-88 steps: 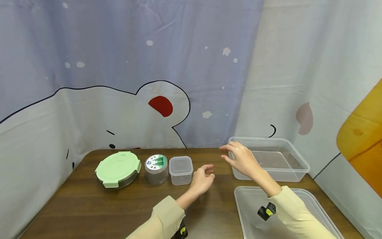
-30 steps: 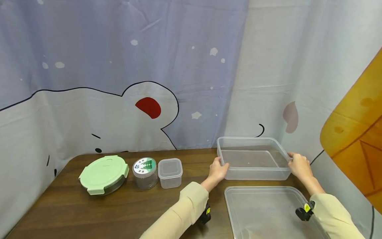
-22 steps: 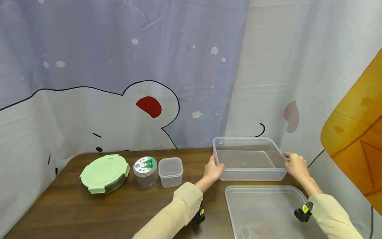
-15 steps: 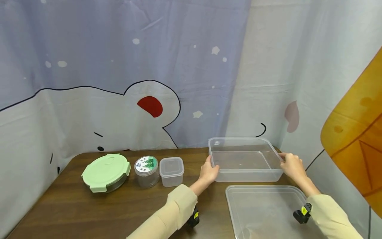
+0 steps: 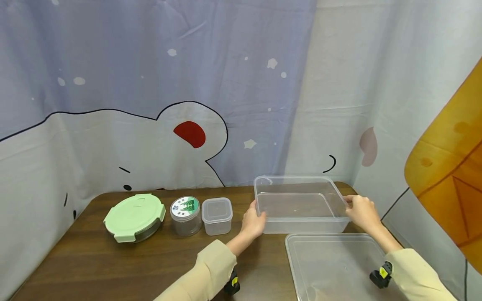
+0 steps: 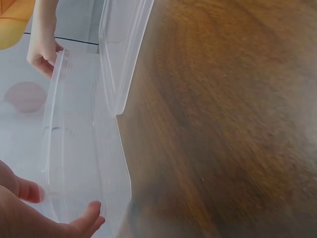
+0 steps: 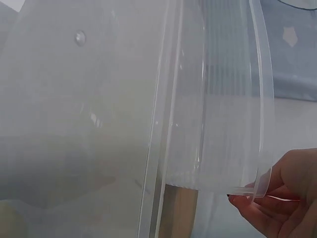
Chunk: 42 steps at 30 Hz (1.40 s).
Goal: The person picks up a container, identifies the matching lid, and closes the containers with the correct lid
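A clear rectangular plastic box (image 5: pixel 305 226), lidless with nothing inside, is held at both ends. My left hand (image 5: pixel 252 221) grips its left end near the front corner; in the left wrist view the thumb and fingertips lie on either side of the box wall (image 6: pixel 74 134). At the other end my right hand (image 5: pixel 361 212) pinches the rim, seen in the right wrist view with fingers under the box's lip (image 7: pixel 265 183). A flat translucent lid (image 5: pixel 331 263) lies on the table in front of the box, its far edge close to the box's front wall.
Left of the box stand a small square lidded tub (image 5: pixel 217 216), a round jar with a green-and-white label (image 5: pixel 185 216) and a round container with a green clip lid (image 5: pixel 134 215). The brown wooden table (image 5: pixel 124 267) ends at a printed curtain (image 5: pixel 263 83).
Both hands have gone from open over the table to holding the box's ends. The box has slid left and a little toward me, nearer the lid and the square tub.
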{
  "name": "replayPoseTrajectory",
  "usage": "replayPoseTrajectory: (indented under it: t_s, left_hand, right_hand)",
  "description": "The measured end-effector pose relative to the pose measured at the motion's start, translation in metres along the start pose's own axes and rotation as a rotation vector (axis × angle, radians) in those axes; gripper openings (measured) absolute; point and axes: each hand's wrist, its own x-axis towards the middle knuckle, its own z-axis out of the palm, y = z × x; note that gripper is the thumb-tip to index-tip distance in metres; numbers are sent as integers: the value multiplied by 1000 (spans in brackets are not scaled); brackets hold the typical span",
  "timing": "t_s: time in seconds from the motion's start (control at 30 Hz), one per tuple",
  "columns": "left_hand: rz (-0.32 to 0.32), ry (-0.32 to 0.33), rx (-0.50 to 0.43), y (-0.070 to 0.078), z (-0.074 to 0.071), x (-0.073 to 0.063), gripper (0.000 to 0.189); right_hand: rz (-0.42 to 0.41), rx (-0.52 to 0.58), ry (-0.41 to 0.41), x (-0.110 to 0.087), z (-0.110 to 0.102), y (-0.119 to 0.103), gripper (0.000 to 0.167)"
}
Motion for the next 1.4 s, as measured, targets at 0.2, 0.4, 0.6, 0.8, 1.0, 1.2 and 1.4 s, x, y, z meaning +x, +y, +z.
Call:
replayPoseTrajectory:
  t_s: [0.2, 0.4, 0.6, 0.8, 1.0, 1.2, 1.4]
  left_hand:
    - [7, 16, -1, -3, -7, -3, 52]
    - [22, 27, -17, -4, -10, -7, 50]
    - [27, 49, -10, -6, -15, -12, 49]
    - [26, 55, -9, -8, -17, -14, 50]
    - [39, 64, -27, -9, -19, -16, 49]
    - [24, 37, -60, -9, -20, -20, 53]
    - [-62, -69, -129, -10, -22, -35, 70]
  right_hand:
    - [-12, 3, 9, 0, 2, -4, 34]
    - [-11, 18, -2, -3, 4, -9, 34]
    - [13, 18, -23, -5, 4, -15, 35]
    - [15, 9, -16, -6, 4, -20, 35]
    - [4, 11, -10, -8, 4, -21, 33]
    - [21, 87, -61, -10, -1, -18, 34]
    - [60, 117, -110, -16, -9, -13, 35]
